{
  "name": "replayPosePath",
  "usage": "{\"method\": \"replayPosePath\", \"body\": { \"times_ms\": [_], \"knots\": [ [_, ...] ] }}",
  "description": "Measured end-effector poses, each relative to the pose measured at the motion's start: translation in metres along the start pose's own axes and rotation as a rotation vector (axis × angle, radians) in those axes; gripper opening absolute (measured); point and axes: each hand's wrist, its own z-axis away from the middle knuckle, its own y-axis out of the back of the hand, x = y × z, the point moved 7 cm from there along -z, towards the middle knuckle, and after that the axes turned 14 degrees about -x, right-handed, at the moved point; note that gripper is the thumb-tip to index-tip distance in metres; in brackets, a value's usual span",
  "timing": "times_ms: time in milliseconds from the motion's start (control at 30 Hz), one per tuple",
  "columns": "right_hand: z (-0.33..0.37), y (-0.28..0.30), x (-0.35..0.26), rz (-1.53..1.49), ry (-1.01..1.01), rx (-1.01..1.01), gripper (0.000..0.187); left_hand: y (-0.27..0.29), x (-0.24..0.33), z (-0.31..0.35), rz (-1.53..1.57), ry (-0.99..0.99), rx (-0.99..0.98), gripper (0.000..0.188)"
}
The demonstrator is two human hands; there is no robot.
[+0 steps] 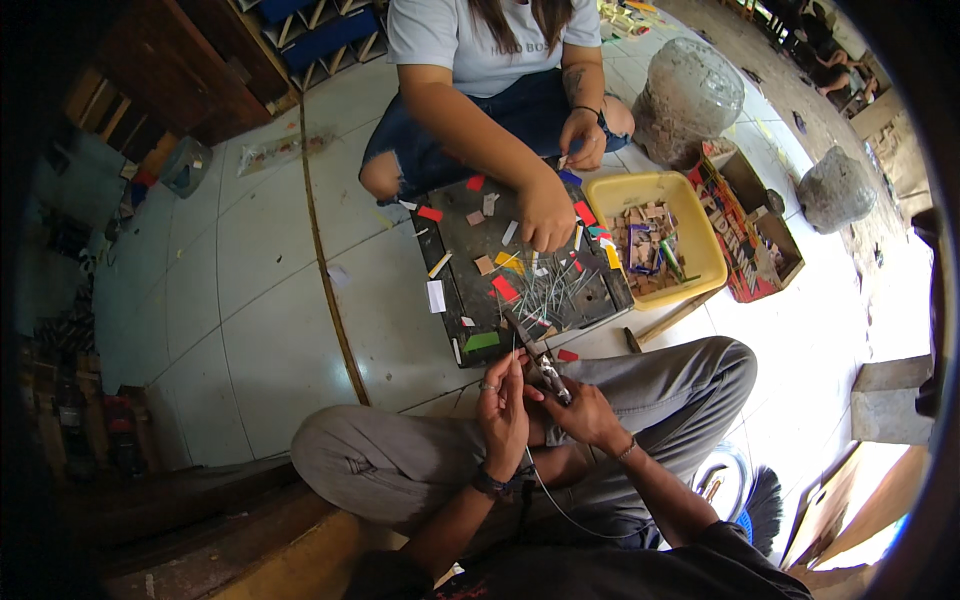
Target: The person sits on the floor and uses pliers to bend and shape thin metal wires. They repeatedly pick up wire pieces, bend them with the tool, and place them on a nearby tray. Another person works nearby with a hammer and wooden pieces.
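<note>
My right hand (pixel 588 412) is wrapped round the handles of a pair of pliers (pixel 541 366), whose dark jaws point up toward the low black table (pixel 455 285). Close beside the jaws, my left hand (pixel 503 412) pinches a thin grey wire (pixel 540 482). The wire's tip stands up past my fingertips, and its long end loops down below my wrist to the right. Many short cut wires (pixel 553 292) lie in a loose pile on the table just beyond the pliers. Around them are scattered red, yellow, white and green scraps (pixel 482 341).
Opposite me a person in a white shirt (pixel 485 50) sits with one hand over the table. Right of it stand a yellow basin (pixel 712 262) of small wooden pieces and a cardboard box (pixel 765 285). A hammer (pixel 672 322) lies on the tiles, and coiled wire (pixel 738 462) rests by my right knee.
</note>
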Motion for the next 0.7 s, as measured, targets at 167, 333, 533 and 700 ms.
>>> {"method": "replayPosePath", "body": {
  "times_ms": [167, 333, 533, 700],
  "knots": [
    [0.002, -0.004, 0.002, 0.013, -0.029, 0.008, 0.039, -0.002, 0.004, 0.0, -0.002, -0.002, -0.007, 0.033],
    [0.004, 0.001, -0.004, -0.11, -0.001, -0.07, 0.043, 0.0, 0.005, 0.002, -0.015, 0.033, 0.008, 0.031],
    [0.002, 0.007, -0.006, -0.137, -0.047, -0.257, 0.053, -0.001, 0.007, 0.002, -0.005, 0.024, 0.01, 0.029],
    [-0.004, 0.008, 0.0, -0.192, -0.04, -0.362, 0.058, 0.0, 0.007, 0.002, 0.026, 0.043, 0.018, 0.028]
  ]
}}
